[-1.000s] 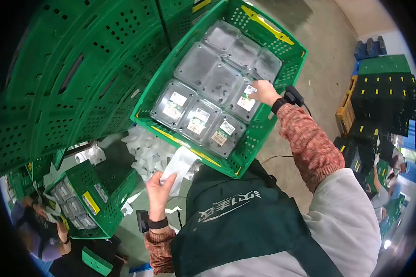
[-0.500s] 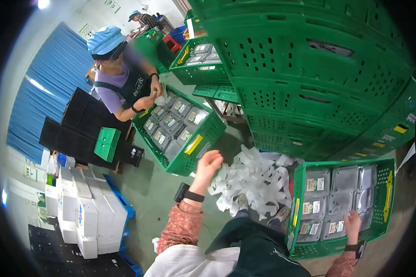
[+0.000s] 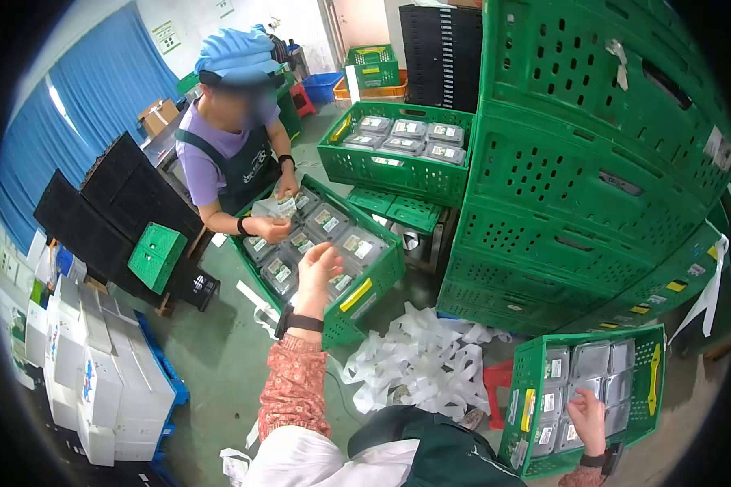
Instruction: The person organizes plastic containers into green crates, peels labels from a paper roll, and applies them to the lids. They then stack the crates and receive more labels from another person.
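My left hand point(image 3: 321, 265) reaches forward over the near edge of a green crate point(image 3: 365, 302), its fingers curled together. In that crate are clear plastic boxes point(image 3: 327, 219) with paper labels. On the right, my right hand point(image 3: 586, 414) is held over a second green crate point(image 3: 529, 410), fingertips bent in close above its labelled clear boxes point(image 3: 590, 360). I cannot tell what, if anything, either hand's fingers hold. A co-worker's hands point(image 3: 273, 230) handle a clear piece with a label point(image 3: 274, 208) above the first crate.
Tall stacked green crates point(image 3: 560, 195) rise at the right. White ribbon-like strips point(image 3: 414, 357) are heaped on the floor beside a red stool point(image 3: 498, 390). Another filled crate point(image 3: 402, 172) stands behind. White foam boxes point(image 3: 105, 365) and black crates point(image 3: 126, 203) stand left.
The view has shifted, and my left hand now overlaps the front crate instead of being short of it. My right hand stays over the right crate. The co-worker's hands now hold a labelled clear piece.
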Demonstrator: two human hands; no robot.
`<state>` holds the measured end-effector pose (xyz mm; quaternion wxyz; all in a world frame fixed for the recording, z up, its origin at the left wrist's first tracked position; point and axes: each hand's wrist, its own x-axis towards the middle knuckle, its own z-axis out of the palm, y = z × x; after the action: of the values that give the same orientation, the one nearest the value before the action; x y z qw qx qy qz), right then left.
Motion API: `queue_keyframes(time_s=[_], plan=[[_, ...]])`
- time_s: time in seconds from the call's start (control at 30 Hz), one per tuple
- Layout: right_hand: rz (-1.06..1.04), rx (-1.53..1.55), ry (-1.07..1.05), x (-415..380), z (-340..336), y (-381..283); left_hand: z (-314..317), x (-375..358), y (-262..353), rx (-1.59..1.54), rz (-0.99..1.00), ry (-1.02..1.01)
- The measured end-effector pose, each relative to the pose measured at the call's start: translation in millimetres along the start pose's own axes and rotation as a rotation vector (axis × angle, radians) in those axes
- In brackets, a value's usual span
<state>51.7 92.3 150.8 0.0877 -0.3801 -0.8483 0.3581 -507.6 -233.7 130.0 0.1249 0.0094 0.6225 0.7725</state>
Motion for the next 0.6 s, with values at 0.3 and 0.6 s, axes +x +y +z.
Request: queue_keyframes(time_s=[0.3, 0.6], plan=[[-0.034, -0.094, -0.039, 12.3, 7.5, -47.8, -12.7, 9.8, -12.4, -0.079, -0.032, -0.088], [-0.014, -0.101, -0.105, 23.6, 24.9, -52.9, -23.2, 5.0, -23.7, -0.090, -0.059, -0.091]])
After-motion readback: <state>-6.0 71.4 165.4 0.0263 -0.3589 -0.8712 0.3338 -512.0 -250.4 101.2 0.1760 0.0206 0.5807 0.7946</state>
